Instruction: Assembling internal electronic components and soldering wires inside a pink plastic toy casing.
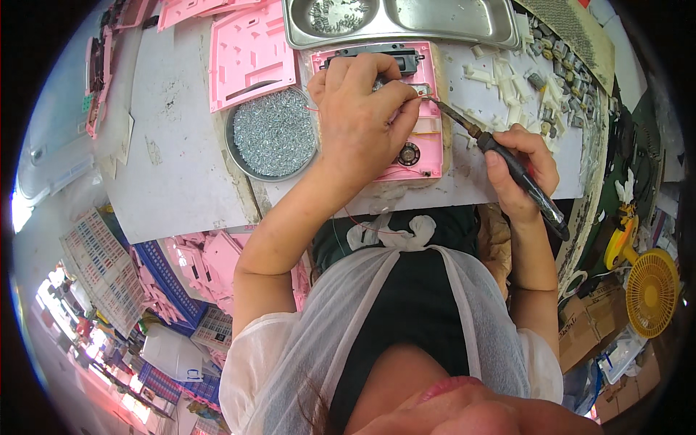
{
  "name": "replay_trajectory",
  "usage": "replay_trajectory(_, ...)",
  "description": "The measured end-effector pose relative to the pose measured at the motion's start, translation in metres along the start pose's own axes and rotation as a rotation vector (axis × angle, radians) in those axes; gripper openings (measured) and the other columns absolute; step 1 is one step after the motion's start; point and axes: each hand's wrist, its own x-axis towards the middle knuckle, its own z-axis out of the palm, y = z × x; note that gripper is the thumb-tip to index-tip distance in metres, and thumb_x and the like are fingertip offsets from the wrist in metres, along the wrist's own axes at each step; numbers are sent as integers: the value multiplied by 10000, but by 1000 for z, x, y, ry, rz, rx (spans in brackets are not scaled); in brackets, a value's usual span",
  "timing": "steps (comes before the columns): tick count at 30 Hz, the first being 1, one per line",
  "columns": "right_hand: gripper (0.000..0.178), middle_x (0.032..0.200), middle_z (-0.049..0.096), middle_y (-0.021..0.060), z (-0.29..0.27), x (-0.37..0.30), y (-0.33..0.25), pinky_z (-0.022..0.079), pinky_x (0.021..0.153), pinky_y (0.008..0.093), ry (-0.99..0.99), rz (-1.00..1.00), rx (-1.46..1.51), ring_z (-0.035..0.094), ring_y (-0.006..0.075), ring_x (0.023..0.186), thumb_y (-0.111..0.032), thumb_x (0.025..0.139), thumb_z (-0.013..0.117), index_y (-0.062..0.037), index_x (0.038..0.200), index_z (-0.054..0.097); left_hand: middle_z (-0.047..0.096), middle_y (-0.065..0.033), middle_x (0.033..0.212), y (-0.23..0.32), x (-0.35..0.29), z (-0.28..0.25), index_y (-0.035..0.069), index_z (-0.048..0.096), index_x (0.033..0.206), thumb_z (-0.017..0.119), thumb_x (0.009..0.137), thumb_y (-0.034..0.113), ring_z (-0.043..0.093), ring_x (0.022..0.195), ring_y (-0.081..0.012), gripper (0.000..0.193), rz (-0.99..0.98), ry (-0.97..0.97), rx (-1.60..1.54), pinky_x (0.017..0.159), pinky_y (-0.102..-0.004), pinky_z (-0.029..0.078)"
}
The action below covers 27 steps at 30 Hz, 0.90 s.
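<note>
A pink plastic casing point(431, 162) lies on the worktable in front of me, holding a black part point(407, 62) along its far side and a small round speaker point(408, 154) at its near end. My left hand point(359, 112) rests over the casing's left half, thumb and forefinger pinched; what they grip is hidden. My right hand point(523, 170) is closed around the black handle of a soldering iron point(520, 174). Its tip reaches into the casing right beside the left fingertips. Thin red wires run near the left hand and hang off the table's near edge.
A round metal bowl point(230, 141) of small silver screws stands left of the casing. Behind is a steel tray point(406, 45); pink panels point(254, 54) lie at far left. White plastic pieces point(511, 90) and small grey parts point(573, 80) spread rightward. A yellow fan point(652, 293) stands lower right.
</note>
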Motion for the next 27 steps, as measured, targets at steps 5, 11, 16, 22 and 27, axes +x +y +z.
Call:
replay_trajectory(5,262,741,599,59,1,1,3,355,552,258,-5,-89,-73,494,119,623,-80,813,788,10,1021,657,600,22,975,1,0,0,150,724,781,786,729,175,529,937,-235,85,5,-2,19,833,-441,330)
replay_trajectory(11,270,706,589,72,-3,9,3,359,521,272,-27,-277,-175,500,149,585,-33,774,784,15,1009,660,593,22,972,2,0,0,152,717,772,786,733,182,527,936,-229,84,21,1,45,831,-439,331)
replay_trajectory(16,285,731,589,68,-14,5,1,370,548,265,37,-223,-88,511,147,623,-23,790,785,22,1038,653,587,23,969,1,0,1,157,711,765,783,738,185,523,925,-224,82,53,15,64,825,-434,329)
replay_trajectory(22,294,753,609,79,-22,9,-3,375,560,264,42,-224,-108,521,149,637,-32,791,794,25,1043,655,620,9,982,4,2,-5,148,744,827,814,742,197,559,931,-215,120,65,-10,116,838,-389,334)
replay_trajectory(27,282,726,607,70,-20,13,-3,373,551,264,25,-238,-133,519,153,618,-34,769,807,25,1009,670,621,0,985,6,2,-7,141,747,837,812,747,186,560,937,-222,120,60,-24,112,854,-396,340)
